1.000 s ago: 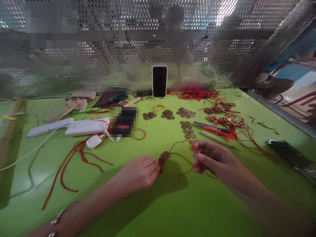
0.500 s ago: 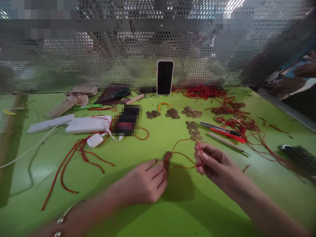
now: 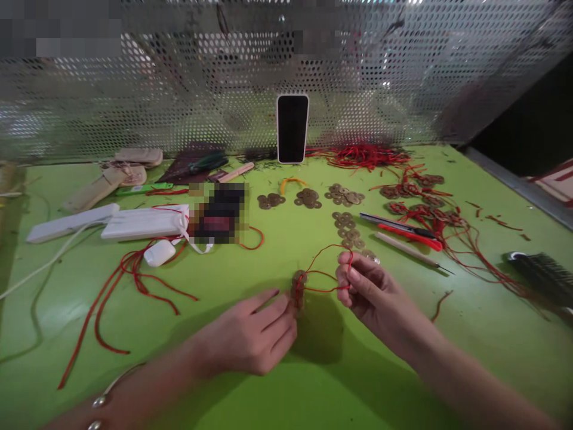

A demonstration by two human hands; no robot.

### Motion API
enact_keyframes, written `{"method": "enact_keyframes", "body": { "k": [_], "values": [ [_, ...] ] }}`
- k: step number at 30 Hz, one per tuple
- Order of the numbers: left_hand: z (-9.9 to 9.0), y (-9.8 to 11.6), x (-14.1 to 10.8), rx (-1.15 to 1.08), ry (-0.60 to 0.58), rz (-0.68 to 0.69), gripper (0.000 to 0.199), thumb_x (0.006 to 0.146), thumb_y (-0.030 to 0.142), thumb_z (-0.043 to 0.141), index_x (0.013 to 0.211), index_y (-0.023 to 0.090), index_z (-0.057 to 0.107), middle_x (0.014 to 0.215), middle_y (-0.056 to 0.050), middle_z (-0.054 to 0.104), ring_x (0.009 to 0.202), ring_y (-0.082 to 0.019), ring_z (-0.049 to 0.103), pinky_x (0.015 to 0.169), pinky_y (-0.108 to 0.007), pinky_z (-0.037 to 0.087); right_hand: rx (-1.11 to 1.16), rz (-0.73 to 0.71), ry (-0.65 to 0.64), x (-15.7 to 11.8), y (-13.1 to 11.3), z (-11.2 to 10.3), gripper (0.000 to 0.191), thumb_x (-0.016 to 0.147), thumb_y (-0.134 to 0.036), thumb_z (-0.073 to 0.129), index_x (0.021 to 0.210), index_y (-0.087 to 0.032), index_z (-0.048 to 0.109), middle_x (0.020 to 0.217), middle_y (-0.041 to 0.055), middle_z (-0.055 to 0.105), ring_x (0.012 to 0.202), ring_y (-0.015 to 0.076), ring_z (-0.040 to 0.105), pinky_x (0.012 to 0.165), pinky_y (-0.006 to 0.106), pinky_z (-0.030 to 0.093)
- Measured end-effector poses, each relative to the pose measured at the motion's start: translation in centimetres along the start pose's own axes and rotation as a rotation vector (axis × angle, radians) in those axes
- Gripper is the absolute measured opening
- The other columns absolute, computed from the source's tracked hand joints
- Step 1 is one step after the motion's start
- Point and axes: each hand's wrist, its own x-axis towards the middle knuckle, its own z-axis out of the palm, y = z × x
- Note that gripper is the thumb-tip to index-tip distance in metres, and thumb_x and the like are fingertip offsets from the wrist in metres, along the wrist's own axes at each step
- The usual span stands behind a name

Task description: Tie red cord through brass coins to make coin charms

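Note:
Between the fingers of my left hand [image 3: 264, 325] is a short strip of old-style brass coins [image 3: 298, 288], bound with red cord and held just over the green tabletop. Thin red cord [image 3: 323, 273] runs from the coins to the right in loose loops. My right hand [image 3: 371, 286] pinches that cord between thumb and fingertips. Beyond my right hand lie loose coins [image 3: 345, 221] in overlapping groups. A box cutter [image 3: 398, 227] and a thin awl [image 3: 407, 249] with a pale handle rest to the right of them.
A phone [image 3: 293, 128] stands against the perforated metal screen. Red cord [image 3: 367, 156] is heaped behind, and knotted coin strings [image 3: 416, 200] lie at right near a black brush [image 3: 539, 275]. On the left are a white power strip [image 3: 145, 224], a white earphone case [image 3: 160, 253] and red cords [image 3: 101, 316].
My right hand has drawn a little closer to my left, and the red cord loops between them are narrower. The whole view has shifted slightly. Both hands keep their hold.

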Motion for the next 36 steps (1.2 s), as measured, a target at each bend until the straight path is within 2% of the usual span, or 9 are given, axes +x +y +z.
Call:
{"method": "enact_keyframes", "body": {
  "k": [14, 18, 30, 36],
  "values": [
    [0.31, 0.04, -0.21, 0.002, 0.012, 0.005, 0.015, 0.084, 0.01, 0.052, 0.088, 0.01, 0.066, 0.089, -0.006, 0.069, 0.086, -0.019, 0.061, 0.08, -0.033, 0.052, 0.02, 0.031, -0.062, -0.38, 0.17, -0.24, 0.01, 0.084, -0.025, 0.064, 0.094, -0.023, 0.061, 0.072, -0.005, 0.059, 0.061, 0.002, 0.059, 0.056, 0.007, 0.048],
    [0.24, 0.02, -0.11, 0.008, 0.026, 0.005, 0.017, 0.084, 0.009, 0.05, 0.087, 0.01, 0.067, 0.088, -0.006, 0.069, 0.087, -0.019, 0.061, 0.079, -0.033, 0.051, 0.0, 0.032, -0.04, -0.36, 0.24, -0.3, 0.009, 0.084, -0.025, 0.063, 0.093, -0.023, 0.062, 0.072, -0.0058, 0.059, 0.061, 0.0011, 0.06, 0.057, 0.007, 0.048],
    [0.23, -0.05, -0.1, 0.011, 0.027, 0.005, 0.016, 0.084, 0.009, 0.051, 0.089, 0.009, 0.066, 0.089, -0.008, 0.07, 0.088, -0.02, 0.062, 0.078, -0.034, 0.051, -0.058, 0.039, -0.043, -0.77, 0.04, -0.14, 0.01, 0.083, -0.027, 0.065, 0.091, -0.022, 0.06, 0.07, -0.0052, 0.06, 0.061, 0.002, 0.061, 0.059, 0.009, 0.048],
    [0.14, -0.14, 0.03, 0.013, 0.044, 0.01, 0.018, 0.085, 0.009, 0.049, 0.086, 0.011, 0.066, 0.086, -0.006, 0.07, 0.086, -0.019, 0.062, 0.077, -0.033, 0.052, -0.171, 0.023, -0.021, -0.46, 0.25, -0.33, 0.01, 0.084, -0.028, 0.063, 0.091, -0.022, 0.06, 0.073, -0.0054, 0.059, 0.066, 0.0041, 0.063, 0.064, 0.012, 0.05]
  ]
}}
